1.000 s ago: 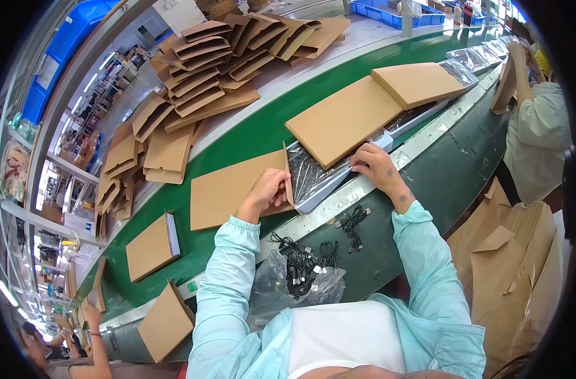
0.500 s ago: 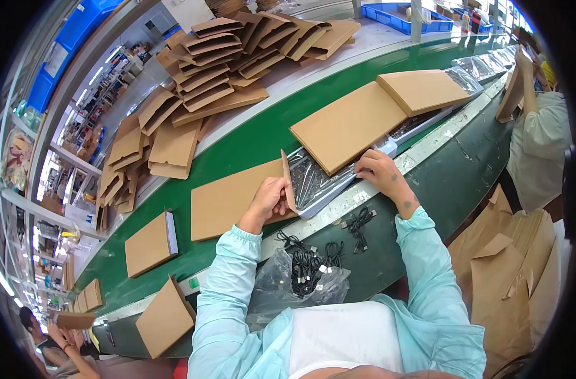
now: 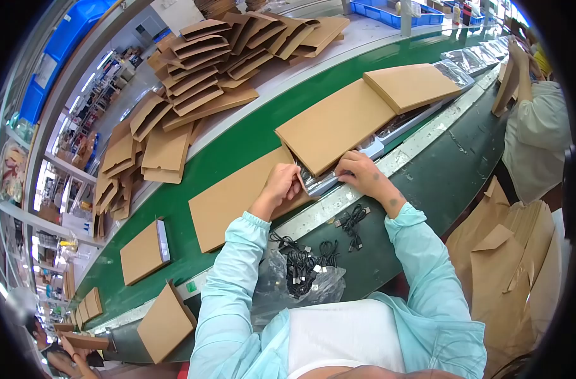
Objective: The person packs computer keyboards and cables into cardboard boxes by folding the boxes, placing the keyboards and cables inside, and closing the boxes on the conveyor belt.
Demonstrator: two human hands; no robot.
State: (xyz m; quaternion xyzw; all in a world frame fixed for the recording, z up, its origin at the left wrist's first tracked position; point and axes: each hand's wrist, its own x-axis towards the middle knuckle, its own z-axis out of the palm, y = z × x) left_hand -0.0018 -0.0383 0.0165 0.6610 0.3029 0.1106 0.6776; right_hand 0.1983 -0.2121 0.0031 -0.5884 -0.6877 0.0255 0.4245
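My left hand [image 3: 284, 183] is closed on the open end flap of a flat brown cardboard box [image 3: 228, 205] lying on the green belt. A plastic-wrapped flat device, seemingly a keyboard [image 3: 323, 185], has its left end inside that opening. At the device's near edge, my right hand [image 3: 365, 174] grips with bent fingers. Another closed cardboard box [image 3: 338, 123] lies over the device and hides much of it. Below my hands, a bundle of black USB cables [image 3: 300, 268] rests on a clear plastic bag [image 3: 329, 287], with a loose cable [image 3: 352, 226] beside it.
Many folded cardboard boxes [image 3: 199, 69] are heaped on the far side of the green belt [image 3: 174, 215]. A metal rail [image 3: 414, 151] runs along its near edge. More wrapped devices [image 3: 477, 60] lie up the belt. Co-workers are at the right [image 3: 537, 120] and lower left [image 3: 73, 354].
The device has moved left, deeper into the box opening, and less of it shows. My right hand has moved left with it. The left hand still holds the flap.
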